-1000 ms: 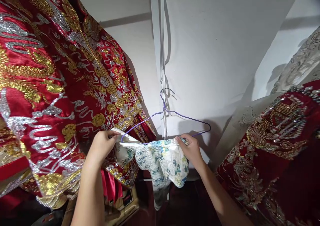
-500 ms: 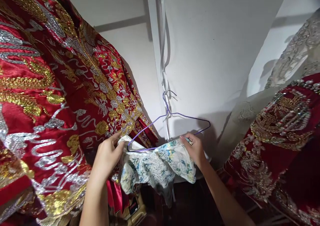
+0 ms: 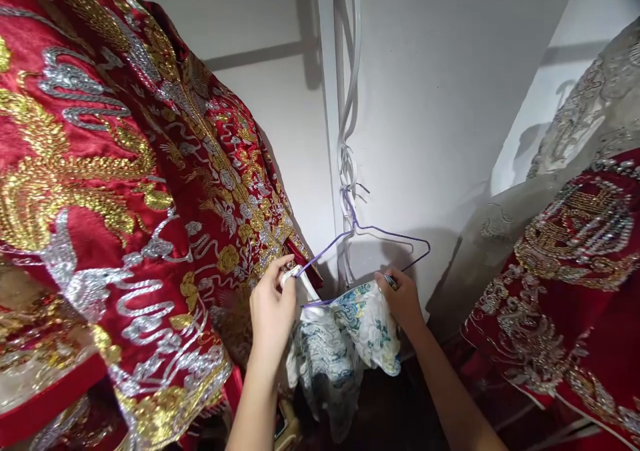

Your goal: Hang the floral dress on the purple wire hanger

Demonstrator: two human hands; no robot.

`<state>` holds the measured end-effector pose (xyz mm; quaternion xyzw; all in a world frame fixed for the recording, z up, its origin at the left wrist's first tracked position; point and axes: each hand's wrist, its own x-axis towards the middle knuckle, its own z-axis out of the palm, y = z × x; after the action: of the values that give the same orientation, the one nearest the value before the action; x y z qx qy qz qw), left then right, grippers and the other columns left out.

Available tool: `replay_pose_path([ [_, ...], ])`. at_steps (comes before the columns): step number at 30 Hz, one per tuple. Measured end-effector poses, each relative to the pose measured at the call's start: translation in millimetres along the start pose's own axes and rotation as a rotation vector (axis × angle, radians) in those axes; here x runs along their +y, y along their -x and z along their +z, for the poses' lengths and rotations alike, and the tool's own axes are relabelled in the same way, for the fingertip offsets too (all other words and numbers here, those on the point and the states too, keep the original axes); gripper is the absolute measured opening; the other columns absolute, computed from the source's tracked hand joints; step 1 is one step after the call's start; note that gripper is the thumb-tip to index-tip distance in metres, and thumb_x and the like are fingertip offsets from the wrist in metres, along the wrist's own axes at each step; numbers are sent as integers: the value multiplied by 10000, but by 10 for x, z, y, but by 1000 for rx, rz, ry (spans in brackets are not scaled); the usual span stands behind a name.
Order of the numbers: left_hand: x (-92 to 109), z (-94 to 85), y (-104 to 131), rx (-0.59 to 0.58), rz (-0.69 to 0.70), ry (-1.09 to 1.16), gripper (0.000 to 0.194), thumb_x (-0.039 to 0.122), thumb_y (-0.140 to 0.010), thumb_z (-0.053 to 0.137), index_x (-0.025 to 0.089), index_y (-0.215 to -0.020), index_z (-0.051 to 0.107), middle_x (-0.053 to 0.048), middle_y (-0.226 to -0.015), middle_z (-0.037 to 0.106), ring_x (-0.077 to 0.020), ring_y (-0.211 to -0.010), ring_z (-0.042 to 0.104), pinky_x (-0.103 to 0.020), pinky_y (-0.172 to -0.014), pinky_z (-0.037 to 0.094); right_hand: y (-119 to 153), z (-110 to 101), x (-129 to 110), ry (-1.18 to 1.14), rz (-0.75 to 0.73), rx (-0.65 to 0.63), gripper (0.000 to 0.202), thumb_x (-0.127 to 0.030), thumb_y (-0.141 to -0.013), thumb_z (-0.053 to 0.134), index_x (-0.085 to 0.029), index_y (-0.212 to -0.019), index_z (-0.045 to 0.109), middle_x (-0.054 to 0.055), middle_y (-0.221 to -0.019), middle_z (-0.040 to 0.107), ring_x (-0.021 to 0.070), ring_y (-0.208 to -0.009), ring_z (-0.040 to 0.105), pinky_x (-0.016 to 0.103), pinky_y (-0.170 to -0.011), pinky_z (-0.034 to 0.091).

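The left hand (image 3: 273, 304) and right hand (image 3: 403, 299) each pinch the top edge of a floral garment (image 3: 369, 324), which hides from me part of the purple hanger (image 3: 389, 230), between an embroidered red jacket (image 3: 185, 164) and beaded red clothing (image 3: 575, 238) running out of view.

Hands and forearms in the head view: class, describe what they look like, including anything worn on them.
The left hand and right hand are ungloved. The left forearm and right forearm are slender and bare as far as they show: no sleeve, watch or bracelet. Rings on the fingers are hard to judge.
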<state>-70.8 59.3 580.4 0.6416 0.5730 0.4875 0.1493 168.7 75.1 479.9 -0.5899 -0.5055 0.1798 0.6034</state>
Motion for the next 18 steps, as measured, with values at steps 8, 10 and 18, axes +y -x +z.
replay_pose_path([
  [8,144,423,-121,111,184,-28,356,362,-955,478,198,-1228,637,-93,-1055,660,-236,-920,604,-326,-820,442,197,-47,-49,-5,-29,-123,455,-471,-887,567,-238,-601,301,-52,-556,296,137,-549,349,276,-538,285],
  [10,37,478,-236,200,233,-124,341,381,-953,489,192,-1183,656,-121,-1166,625,-285,-1130,543,-380,-951,403,192,-111,-24,-2,-44,-214,443,-481,-903,562,-232,-617,335,-51,-566,312,136,-555,361,273,-543,292],
  [18,-239,594,-329,3,214,-204,427,484,-988,396,190,-913,696,-35,-828,708,-184,-751,629,-242,-707,398,-5,-570,-2,-134,-135,-488,257,-359,-823,686,-220,-1025,610,3,-776,602,202,-768,595,302,-703,475],
])
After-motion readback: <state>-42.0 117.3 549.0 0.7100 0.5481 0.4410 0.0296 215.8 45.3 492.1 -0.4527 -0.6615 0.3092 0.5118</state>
